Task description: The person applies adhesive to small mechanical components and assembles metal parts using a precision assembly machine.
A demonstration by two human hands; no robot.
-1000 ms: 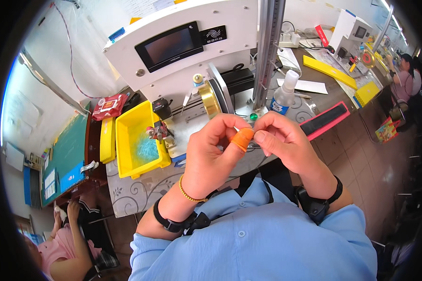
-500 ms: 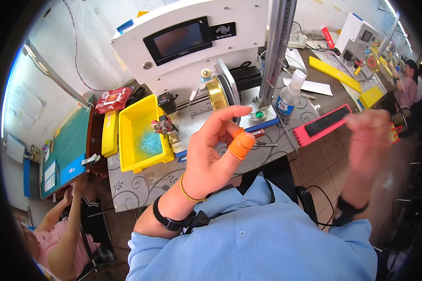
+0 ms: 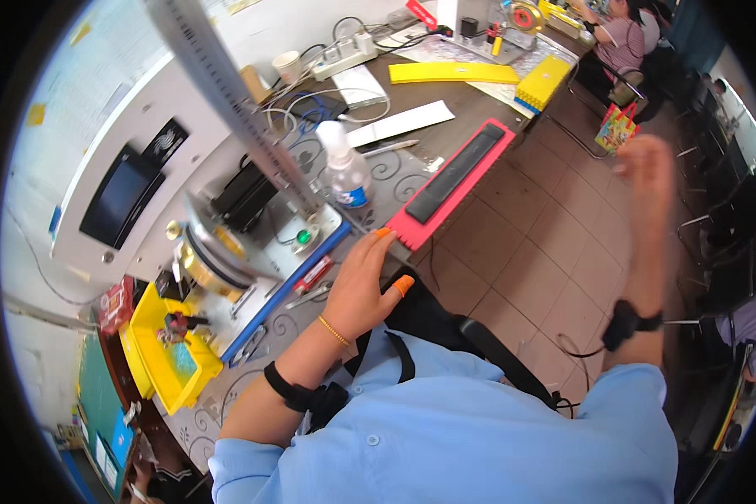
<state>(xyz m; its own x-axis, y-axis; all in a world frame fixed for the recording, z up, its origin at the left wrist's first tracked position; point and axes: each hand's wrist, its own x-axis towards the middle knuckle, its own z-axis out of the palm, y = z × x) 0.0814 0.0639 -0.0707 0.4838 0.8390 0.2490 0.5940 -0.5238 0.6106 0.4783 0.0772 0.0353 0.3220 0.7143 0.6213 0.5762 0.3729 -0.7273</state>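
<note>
My left hand (image 3: 357, 290) reaches to the near end of a long pink-red tray (image 3: 409, 231), its fingertips at the tray's corner. The fingers are stretched and the thumb stands apart; orange finger covers sit on the thumb and one fingertip. A long black pad (image 3: 455, 174) lies along the tray, which rests at the table edge. Off to the right, above the tiled floor, my right hand (image 3: 647, 172) is raised and smeared by motion. Nothing can be made out in it, and its fingers are too blurred to read.
Left of my arm stands a white machine (image 3: 155, 172) with a screen and gold roller. A yellow bin (image 3: 195, 388) sits beside it. Behind the tray are a spray bottle (image 3: 344, 168), a white strip (image 3: 403, 123) and yellow strips (image 3: 454, 73). Other people sit at the far right.
The view has swung right. My left hand has gone from raised, curled fingers in front of the machine to the tray's near end. My right hand stays raised and blurred.
</note>
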